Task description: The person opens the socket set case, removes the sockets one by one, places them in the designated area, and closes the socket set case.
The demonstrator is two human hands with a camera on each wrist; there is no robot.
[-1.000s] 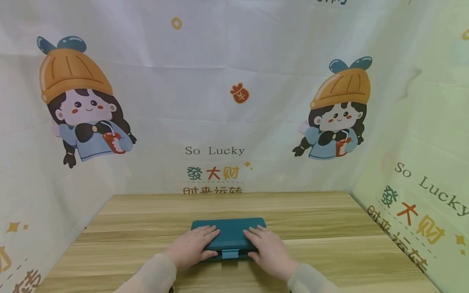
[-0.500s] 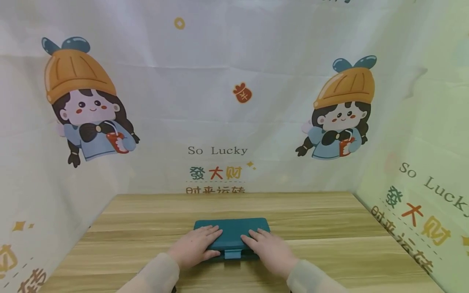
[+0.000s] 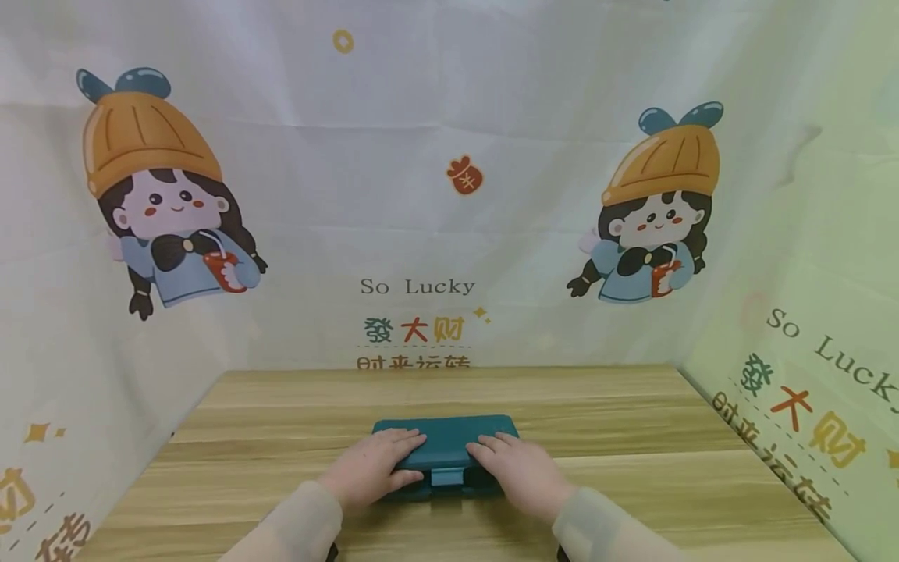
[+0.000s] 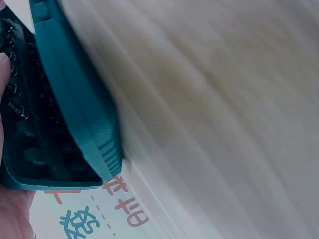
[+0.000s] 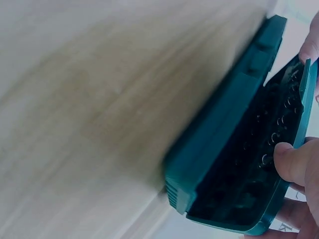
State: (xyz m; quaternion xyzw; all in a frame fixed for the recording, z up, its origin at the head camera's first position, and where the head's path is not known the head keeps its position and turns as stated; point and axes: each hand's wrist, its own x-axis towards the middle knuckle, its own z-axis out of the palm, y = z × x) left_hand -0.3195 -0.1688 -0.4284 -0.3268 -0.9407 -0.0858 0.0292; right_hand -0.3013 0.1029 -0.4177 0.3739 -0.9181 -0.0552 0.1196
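A teal tool case [image 3: 460,439] lies on the wooden table, its lid raised a little at the front. A lighter blue latch [image 3: 447,476] sits at the middle of the lid's front edge. My left hand [image 3: 368,470] grips the lid's left end, fingers on top and thumb at the front edge. At the right end my right hand [image 3: 525,474] holds the lid likewise; its thumb [image 5: 291,162] shows under the lid in the right wrist view. Through the gap, small shiny metal pieces [image 4: 19,109] stand in rows inside the dark interior; their exact kind is unclear.
Bare wood-grain tabletop [image 3: 281,421] surrounds the case. A pale printed cloth [image 3: 421,234] with cartoon figures and lettering hangs behind the table and along both sides.
Both hands have lifted the lid's front edge slightly, and the latch has risen with it. A dark gap now shows beneath the lid. The head view has shifted a little.
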